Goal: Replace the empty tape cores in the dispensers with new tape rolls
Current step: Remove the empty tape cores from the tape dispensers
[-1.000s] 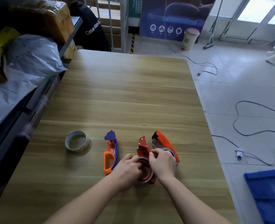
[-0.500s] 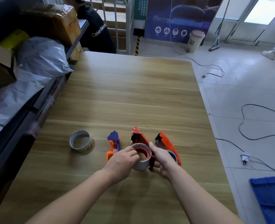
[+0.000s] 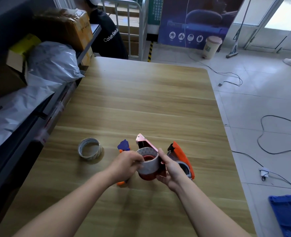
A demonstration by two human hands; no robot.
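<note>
I saw the left hand (image 3: 124, 165) pinching the tape roll (image 3: 149, 165), the right hand (image 3: 172, 170) gripping the red dispenser (image 3: 143, 141), its base seemingly hidden

A wooden table (image 3: 141, 103) fills the middle. At the left, grey bags (image 3: 54, 62) and a cardboard box (image 3: 67, 26) sit on a shelf (image 3: 30, 129). A blue crate (image 3: 288, 218) stands near right.

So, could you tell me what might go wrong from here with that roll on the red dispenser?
1. The right hand alone holds the red dispenser, with a finger along its frame edge; a slip could nick that finger.
2. The left hand grips the roll on the hub; a hard tug might jerk the dispenser loose onto the orange-and-blue dispenser lying under that hand.
</note>
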